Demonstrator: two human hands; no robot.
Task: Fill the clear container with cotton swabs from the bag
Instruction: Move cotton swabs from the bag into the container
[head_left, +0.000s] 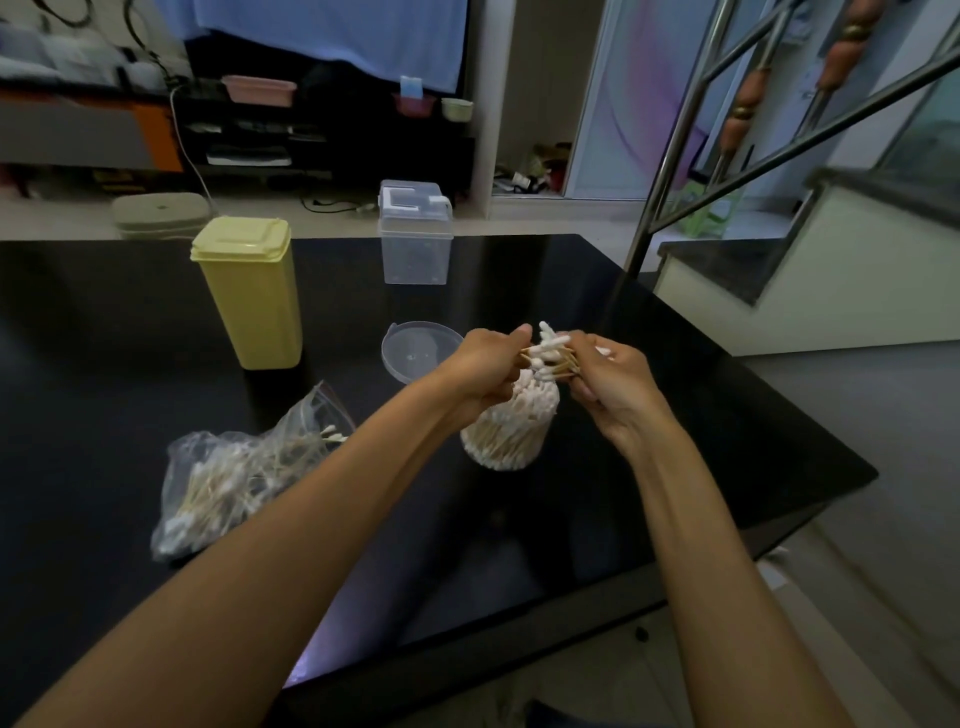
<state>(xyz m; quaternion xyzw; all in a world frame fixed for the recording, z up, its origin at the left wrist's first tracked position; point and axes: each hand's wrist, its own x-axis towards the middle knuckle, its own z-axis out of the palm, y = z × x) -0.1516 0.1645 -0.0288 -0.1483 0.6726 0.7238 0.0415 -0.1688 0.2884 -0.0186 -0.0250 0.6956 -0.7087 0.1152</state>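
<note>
Both your left hand (491, 364) and right hand (608, 374) pinch one bundle of cotton swabs (550, 356) lying crosswise, just above the nearly full clear container (506, 434) mid-surface. Loosen unevenly and swabs could spill; tip them upright. Bag (234, 473) lies toward the left edge.

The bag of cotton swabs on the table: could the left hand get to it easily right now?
Probably yes. The bag of cotton swabs lies open beside the left forearm with nothing between, but the left hand and right hand both grip a bundle of swabs first needing release.
</note>
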